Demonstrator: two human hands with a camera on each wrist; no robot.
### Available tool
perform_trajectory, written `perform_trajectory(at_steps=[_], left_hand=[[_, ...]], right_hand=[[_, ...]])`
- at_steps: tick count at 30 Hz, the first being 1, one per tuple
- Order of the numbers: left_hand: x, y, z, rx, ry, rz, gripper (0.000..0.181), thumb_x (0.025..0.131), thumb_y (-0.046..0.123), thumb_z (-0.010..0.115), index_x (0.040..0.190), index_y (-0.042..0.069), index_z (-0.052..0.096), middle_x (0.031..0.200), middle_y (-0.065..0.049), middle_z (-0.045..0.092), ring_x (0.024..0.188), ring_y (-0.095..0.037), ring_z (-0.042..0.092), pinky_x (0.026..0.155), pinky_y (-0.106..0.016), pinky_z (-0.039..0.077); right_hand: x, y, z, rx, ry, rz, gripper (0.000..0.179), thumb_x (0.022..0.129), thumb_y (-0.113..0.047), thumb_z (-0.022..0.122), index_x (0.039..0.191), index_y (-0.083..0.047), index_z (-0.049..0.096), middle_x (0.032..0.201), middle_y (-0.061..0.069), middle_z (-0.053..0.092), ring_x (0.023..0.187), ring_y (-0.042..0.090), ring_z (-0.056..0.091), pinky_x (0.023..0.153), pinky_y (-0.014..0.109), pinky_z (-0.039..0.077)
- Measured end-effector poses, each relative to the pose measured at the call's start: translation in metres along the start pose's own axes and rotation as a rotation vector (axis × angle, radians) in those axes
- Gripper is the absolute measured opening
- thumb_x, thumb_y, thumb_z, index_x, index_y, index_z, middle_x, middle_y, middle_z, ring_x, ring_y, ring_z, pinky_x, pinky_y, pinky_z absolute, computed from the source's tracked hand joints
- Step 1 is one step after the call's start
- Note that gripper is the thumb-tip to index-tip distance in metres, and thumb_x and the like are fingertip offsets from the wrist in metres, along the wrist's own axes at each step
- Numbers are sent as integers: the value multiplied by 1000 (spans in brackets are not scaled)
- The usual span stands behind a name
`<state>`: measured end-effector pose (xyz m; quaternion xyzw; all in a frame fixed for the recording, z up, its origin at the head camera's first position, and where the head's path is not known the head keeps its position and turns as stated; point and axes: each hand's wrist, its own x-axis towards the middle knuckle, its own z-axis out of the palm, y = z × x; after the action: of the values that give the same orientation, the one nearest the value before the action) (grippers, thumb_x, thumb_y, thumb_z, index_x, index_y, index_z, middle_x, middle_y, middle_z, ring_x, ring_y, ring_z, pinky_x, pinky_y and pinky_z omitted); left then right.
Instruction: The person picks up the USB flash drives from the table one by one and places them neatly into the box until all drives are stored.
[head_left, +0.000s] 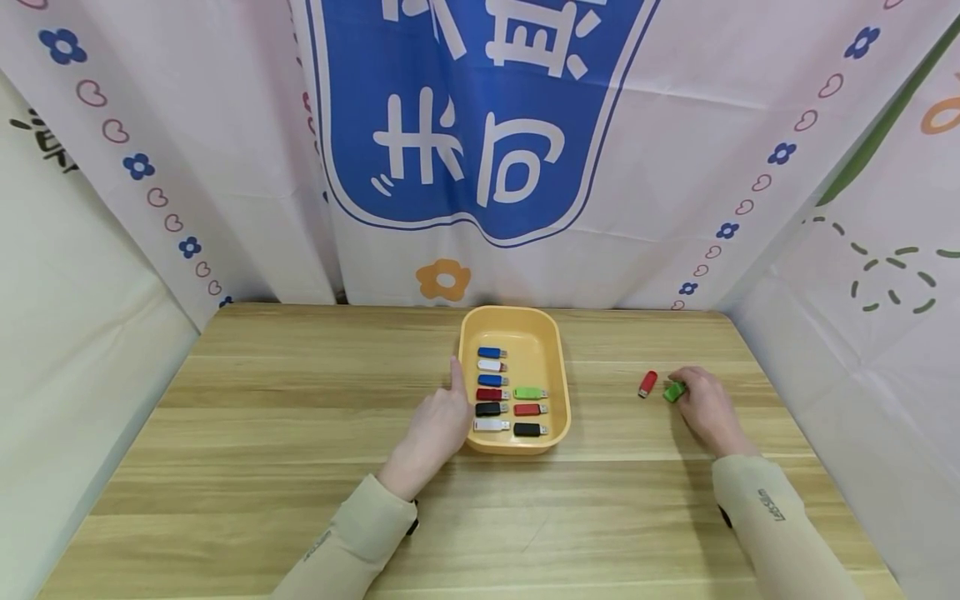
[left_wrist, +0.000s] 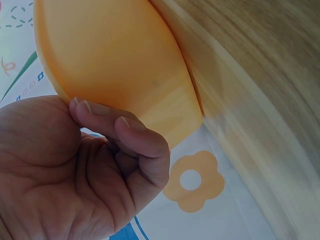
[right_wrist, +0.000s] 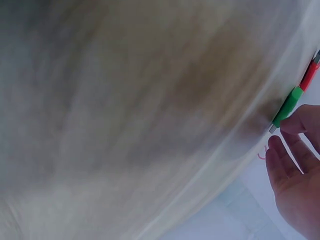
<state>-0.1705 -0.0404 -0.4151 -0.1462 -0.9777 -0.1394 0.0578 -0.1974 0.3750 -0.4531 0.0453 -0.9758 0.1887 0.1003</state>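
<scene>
My left hand (head_left: 438,421) is at the left side of a yellow tray (head_left: 564,367), index finger stretched along its rim. In the left wrist view the other fingers (left_wrist: 142,142) curl against the tray's outer wall, with the thumb side at the rim. My right hand (head_left: 707,408) pinches a green USB stick (head_left: 674,392) by one end, low over the table. Its metal plug (right_wrist: 272,128) points toward the fingers. Just left of it lies a red USB stick (head_left: 648,384) on the table.
Inside the tray, USB sticks lie in two columns: the left one has several, including a white one (head_left: 491,366); the right holds a light green (head_left: 530,392), a red (head_left: 530,409) and a black one (head_left: 530,430). Printed cloth (head_left: 675,167) hangs behind the wooden table (head_left: 300,417).
</scene>
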Motion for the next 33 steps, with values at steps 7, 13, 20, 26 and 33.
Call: perform_trajectory(at_steps=[7, 13, 20, 26, 33], left_hand=[[1, 0, 0, -32, -16, -22, 73, 92, 12, 65, 146, -21, 28, 50, -7, 51, 40, -15, 47, 37, -28, 38], [2, 0, 0, -48, -32, -40, 74, 92, 12, 65, 147, -20, 27, 51, -7, 51, 41, -16, 47, 37, -28, 37], [2, 0, 0, -46, -22, -34, 73, 92, 11, 65, 147, -20, 28, 51, -7, 51, 40, -15, 46, 37, -28, 36], [1, 0, 0, -44, -16, -29, 73, 92, 11, 65, 146, -20, 28, 50, -6, 50, 40, -15, 46, 37, -28, 36], [0, 0, 0, -46, -19, -32, 73, 92, 11, 64, 147, -20, 27, 51, -6, 50, 40, -15, 46, 37, -28, 36]], right_hand=[[-1, -1, 0, -21, -55, 31, 34, 82, 15, 50, 111, 9, 67, 121, 33, 60, 114, 52, 56, 97, 63, 45], [0, -2, 1, -24, -90, 52, 30, 85, 14, 50, 110, 8, 67, 123, 33, 59, 115, 51, 56, 95, 62, 47], [1, -2, -3, -22, -138, 35, 31, 84, 14, 51, 109, 10, 68, 123, 34, 59, 115, 52, 55, 97, 62, 46], [1, -1, -7, -23, -179, 16, 27, 86, 14, 56, 110, 10, 68, 119, 35, 60, 114, 52, 55, 97, 63, 45], [0, 1, -10, -17, -164, -24, 21, 88, 10, 62, 108, 9, 69, 114, 32, 63, 110, 51, 58, 96, 62, 47]])
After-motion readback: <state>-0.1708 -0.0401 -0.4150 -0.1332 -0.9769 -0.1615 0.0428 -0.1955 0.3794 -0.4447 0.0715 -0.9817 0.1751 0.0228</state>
